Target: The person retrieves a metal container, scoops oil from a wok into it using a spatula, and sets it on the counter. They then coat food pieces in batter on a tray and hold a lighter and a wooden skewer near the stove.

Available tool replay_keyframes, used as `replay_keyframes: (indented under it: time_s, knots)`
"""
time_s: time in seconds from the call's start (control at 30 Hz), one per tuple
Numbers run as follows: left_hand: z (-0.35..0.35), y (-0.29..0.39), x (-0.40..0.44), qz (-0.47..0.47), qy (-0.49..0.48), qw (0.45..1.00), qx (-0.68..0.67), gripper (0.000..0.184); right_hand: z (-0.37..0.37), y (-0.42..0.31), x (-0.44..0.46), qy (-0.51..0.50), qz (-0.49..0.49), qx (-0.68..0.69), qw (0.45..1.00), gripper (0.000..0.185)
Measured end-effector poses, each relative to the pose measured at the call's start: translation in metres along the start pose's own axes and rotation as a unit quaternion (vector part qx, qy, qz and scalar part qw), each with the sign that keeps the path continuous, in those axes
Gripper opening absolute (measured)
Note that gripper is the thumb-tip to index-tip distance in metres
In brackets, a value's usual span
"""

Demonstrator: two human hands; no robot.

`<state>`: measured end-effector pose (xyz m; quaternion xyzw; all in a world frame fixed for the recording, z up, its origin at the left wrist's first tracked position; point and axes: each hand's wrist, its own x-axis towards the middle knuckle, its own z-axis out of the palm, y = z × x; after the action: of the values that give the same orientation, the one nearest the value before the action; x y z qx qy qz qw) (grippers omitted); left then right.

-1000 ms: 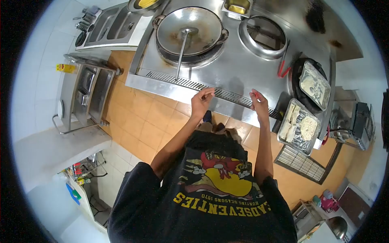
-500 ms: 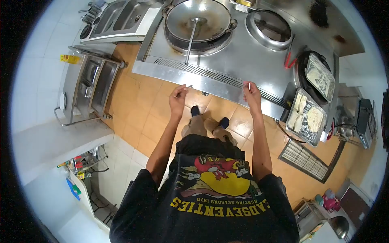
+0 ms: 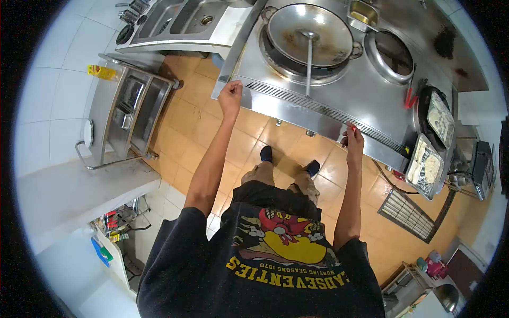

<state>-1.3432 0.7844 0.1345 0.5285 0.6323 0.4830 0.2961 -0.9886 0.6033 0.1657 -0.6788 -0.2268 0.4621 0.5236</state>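
Observation:
My left hand [image 3: 230,99] is closed with its fingers curled in, over the left front edge of the steel stove counter [image 3: 297,116]. What it holds, if anything, is hidden. My right hand [image 3: 353,142] hangs beside the counter's front edge, fingers bent inward; I cannot make out anything in them. Between and beyond my hands, a large two-handled wok [image 3: 286,40] rests on its burner. A long-handled ladle [image 3: 309,63] leans in it, handle toward me. Neither hand touches the wok or ladle.
Right on the counter are a round steel ring [image 3: 374,58], red-handled tongs [image 3: 410,99] and trays of pale food [image 3: 424,167]. A metal container [image 3: 362,16] stands behind the wok. Left are a double sink [image 3: 199,21] and a steel cart [image 3: 98,122]. A floor grate [image 3: 408,214] lies right.
The view has shifted left, so the stove, wok and trays appear farther right. My left hand has moved toward the counter's left end; my right hand sits lower, its fingers more bent.

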Motion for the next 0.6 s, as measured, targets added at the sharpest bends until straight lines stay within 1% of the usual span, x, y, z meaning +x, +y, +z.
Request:
replay_keyframes:
  time_s: [0.13,0.23,0.27,0.33,0.37,0.47,0.57,0.6]
  knots:
    - [0.001,-0.006,0.025,-0.013,-0.02,0.996,0.088,0.014,0.036,0.01,-0.009,0.0,0.002,0.031,1.0,0.027]
    - [0.003,-0.003,0.037,-0.012,-0.051,0.987,0.154,0.018,0.062,0.01,-0.018,-0.016,0.031,0.002,0.999,0.027]
    - [0.005,-0.003,0.041,-0.011,-0.062,0.983,0.173,0.019,0.07,0.017,-0.02,-0.036,0.012,0.016,0.999,0.029]
    - [0.011,-0.023,0.05,0.024,-0.064,0.972,0.227,0.019,0.089,0.017,-0.025,-0.047,0.047,0.006,0.998,0.029]
    - [0.013,-0.033,0.055,0.044,-0.065,0.964,0.255,0.018,0.097,0.019,-0.027,-0.054,0.065,0.01,0.996,0.029]
    - [0.014,-0.005,0.06,-0.005,-0.101,0.917,0.385,0.016,0.115,0.028,-0.027,-0.089,0.066,0.004,0.994,0.031]
    - [0.021,-0.015,0.069,0.055,-0.112,0.878,0.461,0.014,0.132,0.016,-0.031,-0.108,0.08,-0.026,0.991,0.033]
    - [0.023,-0.017,0.07,0.061,-0.113,0.877,0.462,0.015,0.136,0.014,-0.032,-0.109,0.079,-0.03,0.99,0.033]
